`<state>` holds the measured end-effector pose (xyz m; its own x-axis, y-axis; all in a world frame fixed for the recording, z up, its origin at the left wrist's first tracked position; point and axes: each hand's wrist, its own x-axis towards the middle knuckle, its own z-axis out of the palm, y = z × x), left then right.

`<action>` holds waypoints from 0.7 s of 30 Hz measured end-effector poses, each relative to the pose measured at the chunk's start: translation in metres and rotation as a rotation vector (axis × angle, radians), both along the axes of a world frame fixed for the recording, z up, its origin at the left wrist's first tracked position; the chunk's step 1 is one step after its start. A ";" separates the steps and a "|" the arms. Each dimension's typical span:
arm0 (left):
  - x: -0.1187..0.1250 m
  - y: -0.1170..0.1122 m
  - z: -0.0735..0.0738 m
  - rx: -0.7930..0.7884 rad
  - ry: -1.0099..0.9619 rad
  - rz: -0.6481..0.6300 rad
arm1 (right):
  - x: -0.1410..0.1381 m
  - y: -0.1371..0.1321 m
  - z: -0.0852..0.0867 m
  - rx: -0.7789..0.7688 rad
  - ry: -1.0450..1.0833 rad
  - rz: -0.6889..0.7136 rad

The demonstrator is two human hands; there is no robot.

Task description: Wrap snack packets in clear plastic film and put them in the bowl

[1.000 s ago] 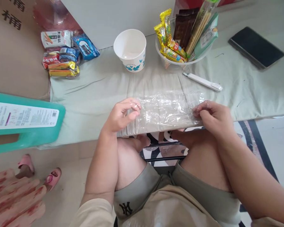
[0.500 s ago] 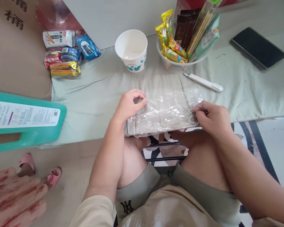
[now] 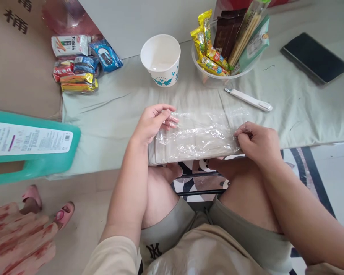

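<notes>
A clear, crinkled plastic bag stretches between my hands along the front edge of the cloth-covered surface. My left hand grips its upper left part, thumb on top, and some fingertips show through the film. At the other end, my right hand pinches the bag's right edge with fingers curled in. Beyond the bag lies a white utility knife, nearest my right hand. A white paper cup with teal leaf prints stands upright behind my left hand.
Back right, a clear plastic bowl holds several snack packets, with a black phone beside it. Packaged snacks lie at the left near a cardboard box and a teal container. Another person's feet in pink sandals are on the floor.
My left hand has shifted slightly left and turned, its fingertips now behind the film. The bag looks flatter and more drawn out. My right hand stays almost where it was.
</notes>
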<state>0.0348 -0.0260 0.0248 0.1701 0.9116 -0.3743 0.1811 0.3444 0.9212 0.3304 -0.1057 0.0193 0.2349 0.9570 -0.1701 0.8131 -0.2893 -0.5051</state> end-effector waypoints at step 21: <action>-0.018 -0.060 0.014 0.261 0.645 -0.100 | 0.006 -0.002 -0.006 -0.031 0.182 -0.101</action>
<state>0.0172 -0.0862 0.0385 0.0750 0.9769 -0.2000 0.7382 0.0804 0.6698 0.3362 -0.1082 0.0135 0.2926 0.9237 -0.2474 0.6753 -0.3828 -0.6304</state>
